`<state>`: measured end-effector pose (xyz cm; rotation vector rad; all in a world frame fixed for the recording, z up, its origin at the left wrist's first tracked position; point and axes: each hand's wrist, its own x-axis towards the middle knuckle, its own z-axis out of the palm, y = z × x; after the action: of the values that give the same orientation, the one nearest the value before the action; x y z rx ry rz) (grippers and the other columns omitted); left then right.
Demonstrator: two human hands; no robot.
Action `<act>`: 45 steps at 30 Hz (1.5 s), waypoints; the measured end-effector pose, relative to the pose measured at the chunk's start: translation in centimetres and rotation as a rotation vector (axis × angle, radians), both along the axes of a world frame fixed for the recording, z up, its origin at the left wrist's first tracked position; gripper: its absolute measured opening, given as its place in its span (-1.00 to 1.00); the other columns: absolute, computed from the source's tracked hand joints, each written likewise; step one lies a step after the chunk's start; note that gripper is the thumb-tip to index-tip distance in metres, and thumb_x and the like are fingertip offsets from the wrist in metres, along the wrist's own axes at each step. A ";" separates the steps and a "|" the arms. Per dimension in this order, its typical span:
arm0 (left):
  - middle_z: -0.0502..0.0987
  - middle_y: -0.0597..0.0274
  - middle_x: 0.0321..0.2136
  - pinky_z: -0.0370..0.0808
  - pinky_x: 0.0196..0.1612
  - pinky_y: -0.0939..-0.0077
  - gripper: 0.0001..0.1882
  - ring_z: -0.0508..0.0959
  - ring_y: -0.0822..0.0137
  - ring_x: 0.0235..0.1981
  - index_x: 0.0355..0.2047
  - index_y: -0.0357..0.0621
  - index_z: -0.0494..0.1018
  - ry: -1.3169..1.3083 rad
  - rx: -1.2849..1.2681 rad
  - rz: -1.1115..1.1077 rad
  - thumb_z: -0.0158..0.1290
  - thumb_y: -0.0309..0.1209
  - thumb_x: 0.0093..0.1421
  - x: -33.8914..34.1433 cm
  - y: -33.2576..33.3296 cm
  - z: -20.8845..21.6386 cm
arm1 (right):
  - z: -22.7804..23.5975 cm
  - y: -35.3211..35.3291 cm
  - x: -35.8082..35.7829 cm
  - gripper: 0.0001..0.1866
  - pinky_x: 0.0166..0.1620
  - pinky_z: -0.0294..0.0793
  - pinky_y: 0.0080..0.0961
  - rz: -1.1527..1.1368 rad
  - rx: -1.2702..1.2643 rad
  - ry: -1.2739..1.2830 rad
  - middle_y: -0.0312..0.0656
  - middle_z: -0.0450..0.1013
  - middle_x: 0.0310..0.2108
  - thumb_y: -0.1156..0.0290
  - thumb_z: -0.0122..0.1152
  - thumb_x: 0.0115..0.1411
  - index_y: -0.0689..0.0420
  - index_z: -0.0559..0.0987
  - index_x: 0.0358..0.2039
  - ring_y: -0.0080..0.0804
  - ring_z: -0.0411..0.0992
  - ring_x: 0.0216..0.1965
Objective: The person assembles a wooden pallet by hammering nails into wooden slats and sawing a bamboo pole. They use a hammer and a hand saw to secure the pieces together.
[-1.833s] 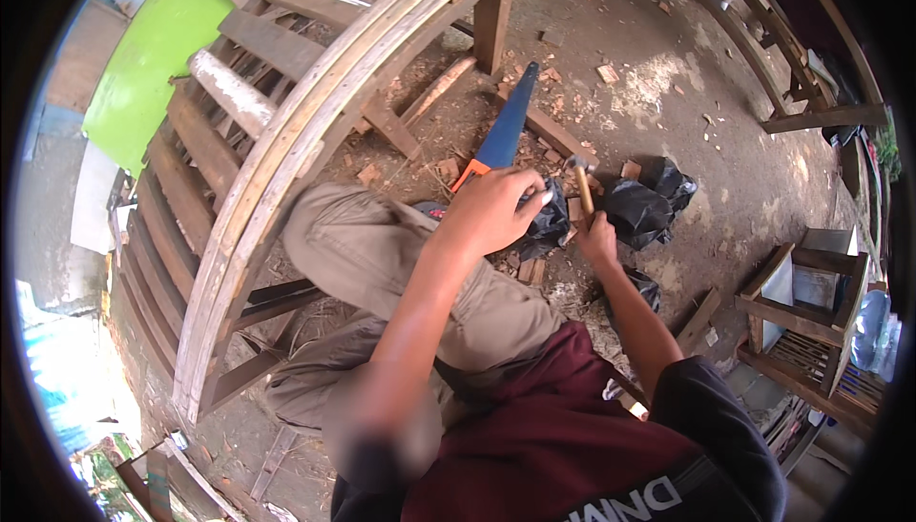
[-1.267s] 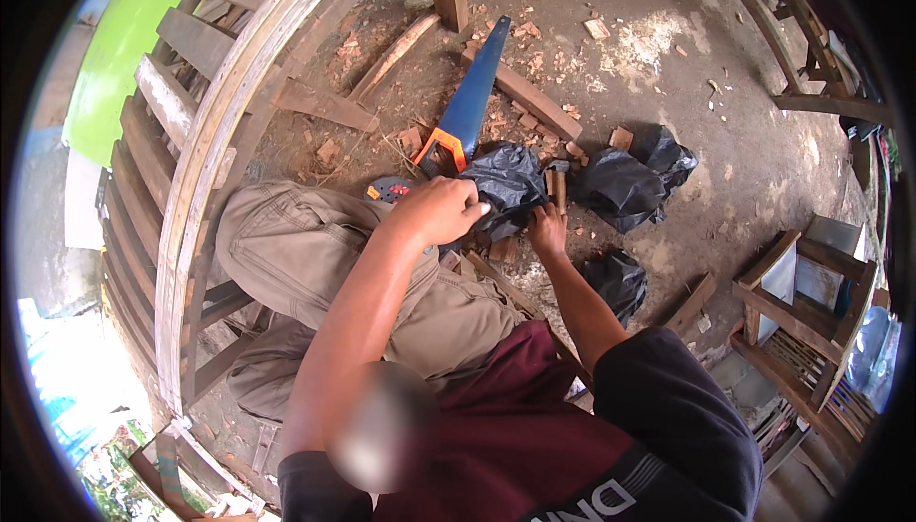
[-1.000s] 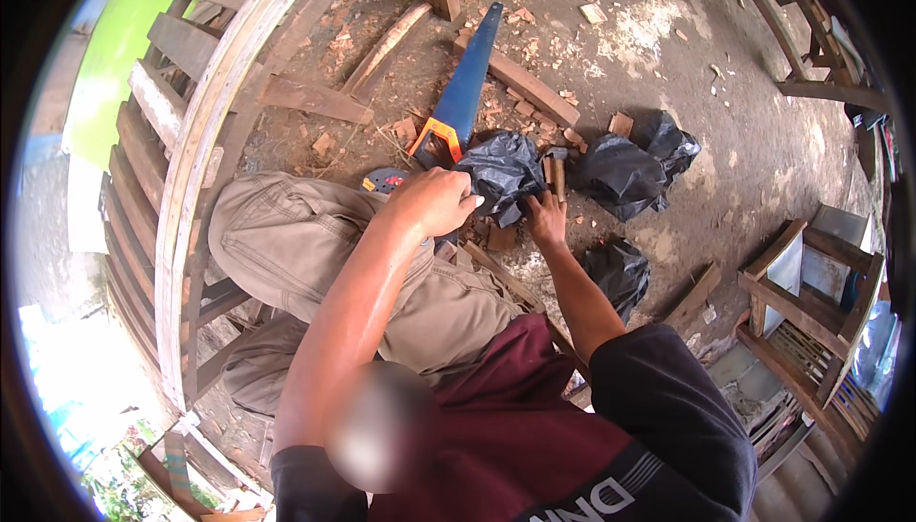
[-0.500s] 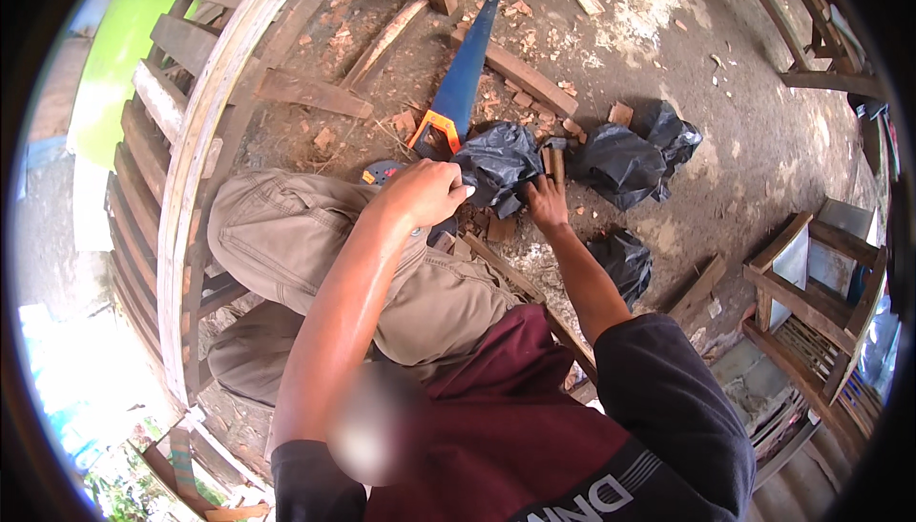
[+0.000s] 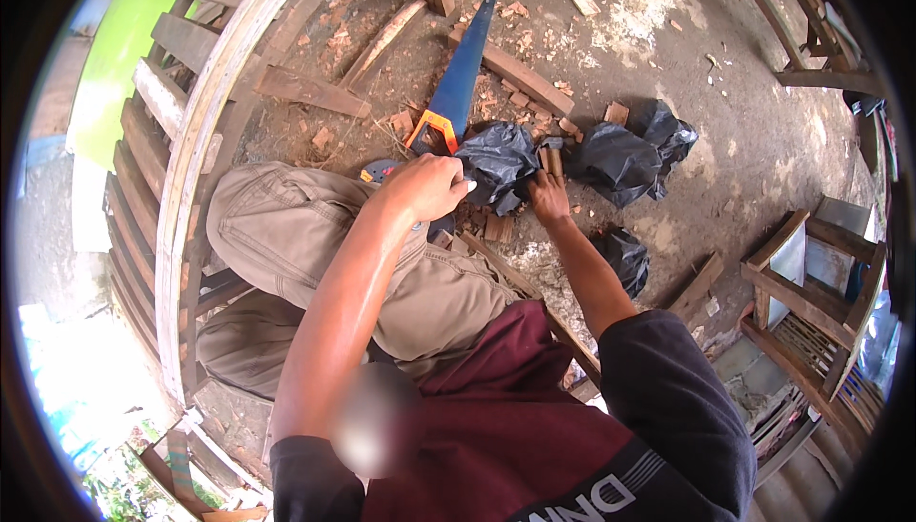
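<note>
Midway-ish, nothing let go yet: left hand (image 5: 426, 188) seems to pinch a black bag (image 5: 499, 164), right hand (image 5: 549, 200) grips the hammer (image 5: 551, 159) just right of it.

The saw blade (image 5: 465, 73) is deep blue, and the saw's grip (image 5: 435, 124) is bright orange with black. The crumpled plastic bags (image 5: 498, 161) are glossy black, with greyish highlights along the creases. The hammer handle (image 5: 551, 161) is light brown. The trousers (image 5: 277, 221) are khaki brown; the shirt (image 5: 448, 427) is maroon, with charcoal sleeves (image 5: 673, 384) and a dark panel bearing pale lettering and thin grey stripes. The floor (image 5: 754, 131) is grey-brown, blotched with whitish patches and sprinkled with reddish-brown chips (image 5: 520, 99). The slats (image 5: 153, 140) are brown, one streaked white, and the panel (image 5: 129, 64) behind is lime green.
</note>
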<state>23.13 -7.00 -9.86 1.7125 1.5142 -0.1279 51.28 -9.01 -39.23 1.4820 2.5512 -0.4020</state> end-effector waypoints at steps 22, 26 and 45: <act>0.67 -0.03 -0.37 0.56 -0.19 0.13 -0.78 0.67 -0.04 -0.27 -0.23 -0.23 0.60 -0.171 0.332 0.005 0.14 -0.30 0.31 -0.2 -0.4 0.8 | 1.0 -0.9 1.6 -0.65 0.19 0.35 0.05 -0.826 -0.187 0.388 -0.14 0.61 -0.22 0.18 0.45 0.12 -0.18 0.73 -0.05 -0.08 0.42 0.16; 0.66 -0.03 -0.35 0.56 -0.19 0.13 -0.80 0.66 -0.05 -0.26 -0.20 -0.18 0.61 -0.227 0.459 0.114 0.13 -0.31 0.32 -0.5 -1.2 3.2 | 2.2 -1.2 0.8 -0.74 0.04 0.46 -0.13 -0.790 -0.056 0.598 0.00 0.51 -0.23 0.20 0.46 0.16 0.06 0.69 -0.22 0.00 0.47 -0.08; 0.65 -0.04 -0.33 0.58 -0.31 0.38 -0.81 0.69 0.22 -0.38 -0.18 -0.30 0.62 -0.622 0.783 0.829 0.20 -0.42 0.29 -7.6 -10.2 14.0 | 38.2 1.4 -21.6 -0.74 -0.48 0.38 -0.64 0.275 0.121 1.255 -0.16 0.40 -0.05 0.70 0.48 0.04 0.21 0.66 -0.24 -0.65 0.39 -0.49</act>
<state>15.55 -17.20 4.13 1.2783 1.7245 1.4406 29.71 -7.61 -1.07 0.9654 3.6347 -1.5390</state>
